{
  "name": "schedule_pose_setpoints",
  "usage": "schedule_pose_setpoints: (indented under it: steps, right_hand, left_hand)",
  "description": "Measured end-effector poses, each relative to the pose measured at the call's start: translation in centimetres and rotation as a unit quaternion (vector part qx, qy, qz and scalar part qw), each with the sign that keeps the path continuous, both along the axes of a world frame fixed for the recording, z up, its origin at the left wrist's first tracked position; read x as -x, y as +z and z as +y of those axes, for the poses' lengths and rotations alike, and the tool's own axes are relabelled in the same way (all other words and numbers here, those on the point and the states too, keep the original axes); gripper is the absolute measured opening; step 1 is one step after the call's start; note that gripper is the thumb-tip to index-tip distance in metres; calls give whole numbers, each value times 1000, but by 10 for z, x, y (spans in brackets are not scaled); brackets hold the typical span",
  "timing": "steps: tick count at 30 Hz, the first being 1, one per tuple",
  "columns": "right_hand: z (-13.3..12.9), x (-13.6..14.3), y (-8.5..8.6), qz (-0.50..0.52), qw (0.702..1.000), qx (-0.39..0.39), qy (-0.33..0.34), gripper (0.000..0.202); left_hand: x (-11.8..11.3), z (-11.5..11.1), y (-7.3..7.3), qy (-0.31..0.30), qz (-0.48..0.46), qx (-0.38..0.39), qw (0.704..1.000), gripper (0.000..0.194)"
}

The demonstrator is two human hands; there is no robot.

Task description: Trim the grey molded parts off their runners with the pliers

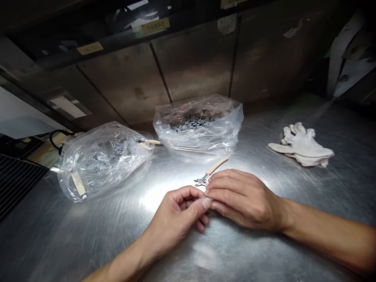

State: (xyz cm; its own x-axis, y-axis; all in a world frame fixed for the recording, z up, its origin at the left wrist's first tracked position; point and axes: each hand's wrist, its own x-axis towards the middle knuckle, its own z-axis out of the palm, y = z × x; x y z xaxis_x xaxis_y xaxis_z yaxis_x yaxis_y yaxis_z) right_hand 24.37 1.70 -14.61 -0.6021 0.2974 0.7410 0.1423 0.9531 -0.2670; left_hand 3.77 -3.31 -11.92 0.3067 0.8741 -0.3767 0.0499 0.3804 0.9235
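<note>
My left hand [183,211] pinches a small grey piece [207,197] between thumb and index finger. The fingertips of my right hand [243,197] close on the same piece from the right, so most of it is hidden. Just behind my right hand lies a pair of cutting nippers [202,180] on the metal table. One cream handle shows, and the other is covered by my right hand.
An open clear plastic bag [199,139] with many small grey pieces stands at the back. Another clear bag [102,168] of grey pieces lies left, with a second pair of nippers [149,143] at its edge. White gloves [305,147] rest on the steel table [117,231].
</note>
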Motion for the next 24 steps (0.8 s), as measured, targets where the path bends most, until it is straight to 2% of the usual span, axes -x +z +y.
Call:
schedule_pose_setpoints:
  steps: [6, 16, 24]
  right_hand:
    - [-2, 0, 3, -12, 1000, -26, -7, 14]
    - [-1, 1, 2, -15, 1000, 20, -13, 12]
    - [1, 2, 0, -20, 999, 37, -22, 13]
  left_hand:
    - [-1, -1, 2, 4, 17, 5, 1000, 36]
    - [1, 2, 4, -31, 41, -43, 998, 35]
    - [2, 3, 2, -26, 7, -20, 999, 37]
